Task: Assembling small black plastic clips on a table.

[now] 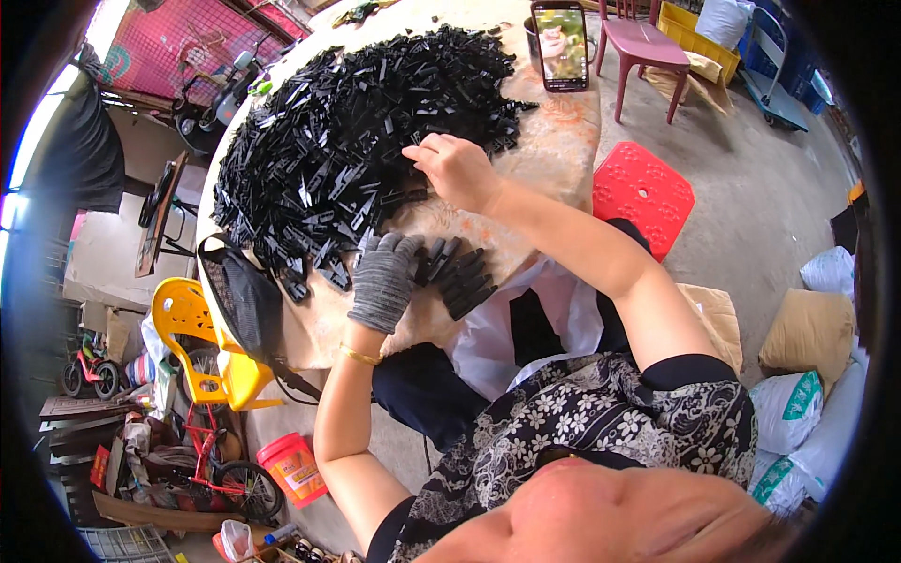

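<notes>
A big heap of narrow black plastic clip-like pieces [319, 141] covers much of the cloth-topped table [554, 141]. My left hand [385, 281], in a grey knit glove, is at the near edge of the heap. Its fingers are curled, and a slim piece seems to stick out by the fingertips, though its kind is hidden. Bare, my right hand [455, 174] hovers over the heap's right side with the fingers pinched together; what they hold, if anything, is too small to make out. Beside the glove lies a neat row of black pieces [460, 280], side by side.
A phone [561, 47] with a lit screen leans on a cup at the table's far edge. A black mesh bag [239, 296] hangs at the left edge by a yellow chair [192, 328]. To the right are a red stool [643, 197] and a maroon chair [648, 47].
</notes>
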Tool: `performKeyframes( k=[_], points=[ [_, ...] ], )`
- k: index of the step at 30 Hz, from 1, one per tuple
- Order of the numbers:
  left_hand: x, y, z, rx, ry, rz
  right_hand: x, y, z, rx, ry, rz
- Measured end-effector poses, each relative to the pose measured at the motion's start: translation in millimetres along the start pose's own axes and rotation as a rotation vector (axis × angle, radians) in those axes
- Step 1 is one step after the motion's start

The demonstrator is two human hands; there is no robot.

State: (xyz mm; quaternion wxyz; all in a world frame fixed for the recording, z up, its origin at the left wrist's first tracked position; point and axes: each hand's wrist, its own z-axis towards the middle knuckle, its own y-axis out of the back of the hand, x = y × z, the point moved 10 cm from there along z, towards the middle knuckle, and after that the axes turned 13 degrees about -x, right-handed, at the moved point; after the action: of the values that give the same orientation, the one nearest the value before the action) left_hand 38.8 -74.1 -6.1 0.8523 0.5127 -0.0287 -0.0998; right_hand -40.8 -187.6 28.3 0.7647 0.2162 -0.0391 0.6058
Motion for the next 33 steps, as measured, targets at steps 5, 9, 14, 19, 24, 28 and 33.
performKeyframes(
  k=[5,9,14,19,24,28,33],
  points=[
    [15.6,0.3,-6.7,-0.035,0.104,0.004,25.1,-12.6,-6.0,0.207,-0.072,0.401],
    [21.8,32.9,-9.0,-0.216,0.197,-0.094,34.1,-39.4,-33.9,0.601,-0.096,0.453],
    [63.3,3.7,-42.1,-0.083,0.819,-0.958,42.7,-41.8,-38.6,0.631,0.01,0.511],
    [61.4,-8.6,-53.9,0.081,1.076,-1.202,45.0,-45.4,-35.8,0.636,-0.116,0.648],
    [69.7,3.2,-36.7,-0.291,0.993,-1.453,56.1,-38.5,-34.4,0.715,-0.183,0.817],
    [76.0,-6.3,-28.8,-0.314,0.897,-1.279,52.9,-43.4,-37.5,0.715,-0.193,0.767],
    [56.9,11.2,-24.6,-0.268,0.387,-0.409,53.2,-43.8,-41.8,0.692,-0.015,0.664]
  ],
)
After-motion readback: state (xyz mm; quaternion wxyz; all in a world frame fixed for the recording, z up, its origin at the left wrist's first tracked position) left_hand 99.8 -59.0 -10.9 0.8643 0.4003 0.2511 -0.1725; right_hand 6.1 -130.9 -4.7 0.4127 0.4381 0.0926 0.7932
